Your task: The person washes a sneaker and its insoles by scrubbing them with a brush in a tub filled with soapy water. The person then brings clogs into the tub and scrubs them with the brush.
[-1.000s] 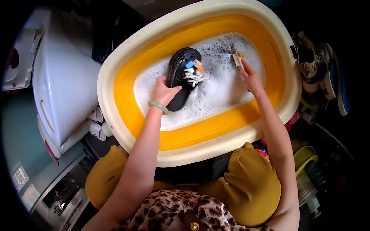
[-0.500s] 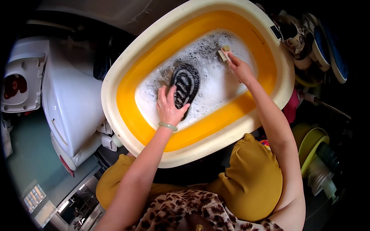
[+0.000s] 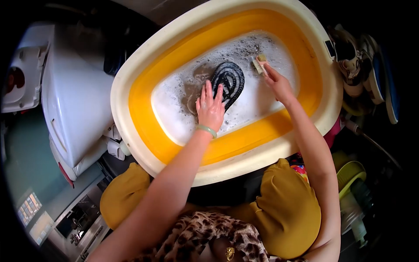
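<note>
A black shoe (image 3: 233, 78) lies in the soapy water with its ridged sole facing up and suds in the grooves. My left hand (image 3: 210, 109) rests across the near half of it, fingers stretched along the sole and holding it; the thumb's grip is partly hidden. To the right, my right hand (image 3: 278, 84) is closed on a scrub brush (image 3: 258, 65) with pale bristles. The brush is just over the foam, apart from the shoe, its bristles toward the left. Both hands are inside the yellow and cream tub (image 3: 146, 94).
Several shoes (image 3: 349, 61) stand beyond the tub's right side. A green basin (image 3: 350, 174) sits lower right. On the left is a large white plastic object (image 3: 74, 100). My bent knees (image 3: 286, 209) are against the tub's near side.
My left hand and the shoe have shifted right and slightly up, and the shoe's toe has turned to the right. My right hand still holds the brush. The view has shifted a little.
</note>
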`<state>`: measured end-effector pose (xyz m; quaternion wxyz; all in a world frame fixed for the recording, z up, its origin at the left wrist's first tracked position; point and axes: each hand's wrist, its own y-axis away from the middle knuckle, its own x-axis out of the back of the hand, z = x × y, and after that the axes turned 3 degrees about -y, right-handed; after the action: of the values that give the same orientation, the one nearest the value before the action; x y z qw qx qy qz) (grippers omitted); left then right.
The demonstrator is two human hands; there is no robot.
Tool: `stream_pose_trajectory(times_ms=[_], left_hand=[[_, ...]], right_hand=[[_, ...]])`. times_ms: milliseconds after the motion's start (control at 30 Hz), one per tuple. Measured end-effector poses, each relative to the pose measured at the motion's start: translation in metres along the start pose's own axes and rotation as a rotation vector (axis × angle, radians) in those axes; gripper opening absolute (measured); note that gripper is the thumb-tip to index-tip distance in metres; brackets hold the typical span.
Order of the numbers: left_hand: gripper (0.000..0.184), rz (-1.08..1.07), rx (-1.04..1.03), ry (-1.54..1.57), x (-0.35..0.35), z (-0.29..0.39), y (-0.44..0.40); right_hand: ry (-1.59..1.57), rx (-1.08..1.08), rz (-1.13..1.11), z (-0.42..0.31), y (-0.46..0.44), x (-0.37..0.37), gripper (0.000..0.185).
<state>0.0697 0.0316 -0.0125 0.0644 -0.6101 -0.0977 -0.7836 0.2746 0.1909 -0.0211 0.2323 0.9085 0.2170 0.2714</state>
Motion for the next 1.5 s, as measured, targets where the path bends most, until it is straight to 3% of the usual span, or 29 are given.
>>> stream_pose_trajectory(times_ms=[67, 100, 167, 233, 333, 400, 533, 600, 633, 700, 733, 767, 867, 900, 1067, 1133, 1167, 1300, 1400, 1433, 1500], left_hand=[[0.062, -0.177, -0.057, 0.037, 0.003, -0.01, -0.013], [0.067, -0.125, -0.128, -0.017, 0.0, -0.014, -0.013], [0.066, -0.313, -0.053, 0.057, 0.01, -0.011, -0.019], [0.065, -0.163, -0.161, 0.117, -0.001, -0.016, -0.022], [0.045, -0.48, -0.278, -0.014, 0.069, -0.014, -0.054], [0.045, -0.743, -0.305, -0.026, 0.132, -0.022, -0.072], [0.048, -0.581, -0.438, 0.111, 0.22, -0.112, -0.057], [0.045, -0.442, -0.312, 0.117, 0.287, -0.185, -0.008], [0.044, -0.47, -0.104, 0.216, 0.318, -0.216, 0.029], [0.04, -0.298, -0.089, 0.057, 0.308, -0.307, 0.084], [0.037, -0.178, 0.009, 0.136, 0.297, -0.345, 0.131], [0.032, -0.333, 0.25, 0.152, 0.297, -0.366, 0.172], [0.03, -0.27, 0.452, 0.355, 0.248, -0.416, 0.318], [0.033, -0.303, 0.638, 0.396, 0.233, -0.418, 0.356], [0.061, -0.241, 1.301, 0.073, 0.155, -0.425, 0.509], [0.072, -0.374, 1.5, 0.191, 0.147, -0.423, 0.538], [0.075, -0.328, 1.549, 0.274, 0.13, -0.428, 0.555], [0.086, -0.001, 1.611, 0.501, 0.074, -0.424, 0.576], [0.08, 0.227, 1.603, 0.425, 0.05, -0.411, 0.576], [0.078, 0.411, 1.595, 0.658, 0.049, -0.409, 0.576], [0.07, 0.592, 1.566, 0.774, 0.047, -0.403, 0.565]], right_hand=[[-0.025, -0.031, -0.009, 0.001, -0.002, -0.002, 0.044], [-0.026, 0.021, 0.006, 0.02, -0.012, -0.006, 0.043], [-0.037, 0.02, -0.045, 0.034, -0.019, -0.005, 0.044], [-0.108, -0.016, -0.091, 0.026, -0.014, 0.0, 0.044], [-0.003, 0.084, -0.194, 0.021, -0.007, 0.021, 0.043], [0.111, 0.201, -0.216, 0.004, 0.001, 0.039, 0.042], [0.413, 0.505, -0.269, -0.053, 0.029, 0.07, 0.039], [0.483, 0.303, -0.32, -0.12, 0.067, 0.072, 0.039], [0.516, 0.243, -0.338, -0.15, 0.084, 0.071, 0.039], [0.717, 0.083, -0.295, -0.175, 0.091, 0.069, 0.039], [0.792, 0.034, -0.285, -0.18, 0.09, 0.07, 0.039], [0.815, 0.128, -0.27, -0.168, 0.071, 0.085, 0.039], [0.927, 0.23, -0.251, -0.175, 0.074, 0.084, 0.039], [0.966, 0.232, -0.239, -0.183, 0.08, 0.079, 0.04], [1.135, 0.302, -0.273, -0.225, 0.135, 0.028, 0.045], [1.122, 0.44, -0.292, -0.223, 0.14, 0.022, 0.044], [1.119, 0.484, -0.294, -0.222, 0.141, 0.02, 0.044], [1.027, 0.328, -0.278, -0.225, 0.158, 0.009, 0.046], [1.071, 0.36, -0.25, -0.221, 0.158, 0.013, 0.047], [1.071, 0.36, -0.232, -0.22, 0.158, 0.014, 0.046], [1.055, 0.351, -0.181, -0.215, 0.155, 0.016, 0.045]])
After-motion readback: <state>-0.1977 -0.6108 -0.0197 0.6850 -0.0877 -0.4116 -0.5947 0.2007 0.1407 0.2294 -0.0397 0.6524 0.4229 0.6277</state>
